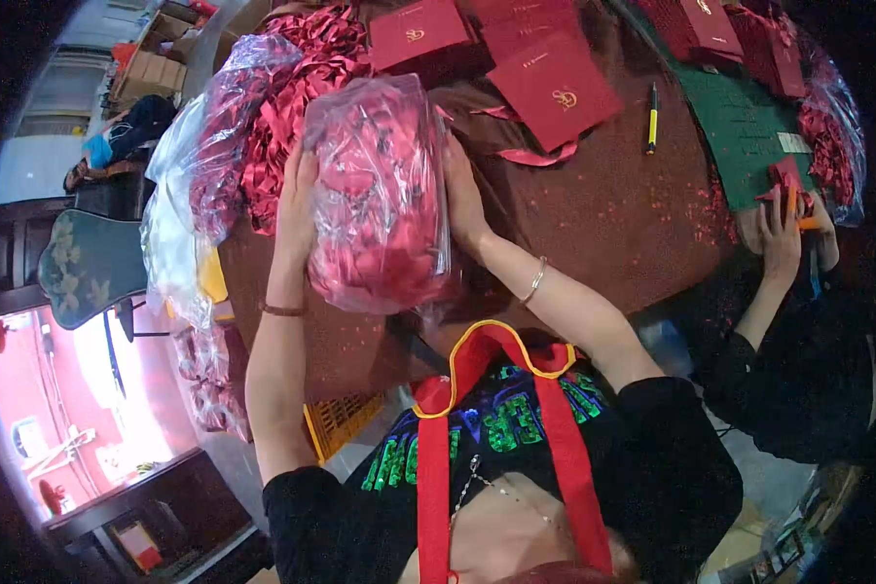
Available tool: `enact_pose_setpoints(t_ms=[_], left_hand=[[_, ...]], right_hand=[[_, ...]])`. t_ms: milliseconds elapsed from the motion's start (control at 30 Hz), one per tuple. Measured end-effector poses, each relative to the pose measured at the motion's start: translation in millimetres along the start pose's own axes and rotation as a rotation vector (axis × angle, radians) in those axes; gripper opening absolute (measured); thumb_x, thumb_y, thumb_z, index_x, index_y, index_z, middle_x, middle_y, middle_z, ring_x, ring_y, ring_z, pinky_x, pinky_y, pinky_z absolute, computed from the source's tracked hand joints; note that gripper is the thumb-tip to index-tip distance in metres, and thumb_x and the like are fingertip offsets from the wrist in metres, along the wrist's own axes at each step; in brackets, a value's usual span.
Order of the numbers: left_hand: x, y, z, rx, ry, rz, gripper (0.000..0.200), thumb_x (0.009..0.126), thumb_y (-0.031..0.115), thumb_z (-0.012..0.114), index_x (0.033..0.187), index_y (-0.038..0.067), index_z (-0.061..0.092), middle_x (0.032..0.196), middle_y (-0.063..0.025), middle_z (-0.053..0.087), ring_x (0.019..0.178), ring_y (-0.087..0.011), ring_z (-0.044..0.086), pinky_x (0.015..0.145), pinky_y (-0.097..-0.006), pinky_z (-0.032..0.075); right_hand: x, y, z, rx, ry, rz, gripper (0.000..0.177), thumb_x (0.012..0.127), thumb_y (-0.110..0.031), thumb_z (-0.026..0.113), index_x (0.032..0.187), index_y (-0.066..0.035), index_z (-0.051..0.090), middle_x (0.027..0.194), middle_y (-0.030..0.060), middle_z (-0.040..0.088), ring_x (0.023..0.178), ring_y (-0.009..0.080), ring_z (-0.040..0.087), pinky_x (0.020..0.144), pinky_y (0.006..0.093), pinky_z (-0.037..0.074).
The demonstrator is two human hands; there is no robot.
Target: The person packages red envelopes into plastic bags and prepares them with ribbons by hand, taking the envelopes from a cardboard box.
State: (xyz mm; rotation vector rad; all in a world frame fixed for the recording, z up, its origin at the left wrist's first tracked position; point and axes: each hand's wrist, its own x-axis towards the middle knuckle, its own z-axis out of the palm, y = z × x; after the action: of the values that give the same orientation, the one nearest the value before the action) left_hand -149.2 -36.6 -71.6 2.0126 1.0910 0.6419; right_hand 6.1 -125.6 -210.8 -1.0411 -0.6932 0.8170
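A transparent plastic bag (375, 195) packed with folded red ribbon pieces is held between my two hands over the brown-covered table. My left hand (298, 209) presses along its left side, and my right hand (464, 200) presses along its right side. The fingertips of both hands are partly hidden by the bag. Just beyond it lies a heap of loose red ribbons (307, 92). Dark red printed cards (560, 92) with gold marks lie on the table past my right hand, with a strip of ribbon (535, 157) beside them.
A black-and-yellow pen (652, 122) lies at right on the brown cloth (594, 234), among red specks. Another person's hands (784, 229) work with a red piece over a green sheet (740, 127). Large plastic bags (180, 195) hang at the left edge, near a chair (92, 268).
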Motion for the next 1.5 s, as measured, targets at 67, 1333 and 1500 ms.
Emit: enact_pose_setpoints(t_ms=[67, 1333, 1500], left_hand=[[0, -1, 3, -0.067, 0.026, -0.061, 0.057, 0.093, 0.039, 0.035, 0.135, 0.001, 0.027, 0.134, -0.012, 0.036, 0.123, -0.0189, 0.034, 0.101, -0.0289, 0.025], [29, 10, 8, 1.022, 0.015, 0.802, 0.032, 0.086, 0.027, 0.042, 0.116, 0.023, 0.053, 0.133, -0.0161, 0.036, 0.121, -0.0411, 0.033, 0.098, -0.047, 0.033], [31, 5, 9, 0.993, 0.006, 0.787, 0.035, 0.083, 0.024, 0.044, 0.116, 0.02, 0.052, 0.133, -0.0177, 0.036, 0.12, -0.041, 0.034, 0.101, -0.0476, 0.028]], right_hand=[[-1, -6, -1, -0.019, -0.01, 0.013, 0.061, 0.092, -0.043, 0.025, 0.136, 0.0, 0.023, 0.142, 0.0169, 0.019, 0.133, 0.0276, 0.014, 0.108, 0.0324, 0.01], [102, -79, 21, -0.267, -0.085, 0.029, 0.046, 0.087, -0.028, 0.047, 0.121, 0.002, 0.043, 0.103, 0.0133, 0.056, 0.09, 0.0179, 0.053, 0.081, 0.0283, 0.041], [105, -80, 25, -0.347, -0.109, 0.002, 0.047, 0.085, -0.025, 0.049, 0.123, 0.003, 0.04, 0.107, 0.0144, 0.054, 0.095, 0.0198, 0.052, 0.083, 0.0287, 0.041]])
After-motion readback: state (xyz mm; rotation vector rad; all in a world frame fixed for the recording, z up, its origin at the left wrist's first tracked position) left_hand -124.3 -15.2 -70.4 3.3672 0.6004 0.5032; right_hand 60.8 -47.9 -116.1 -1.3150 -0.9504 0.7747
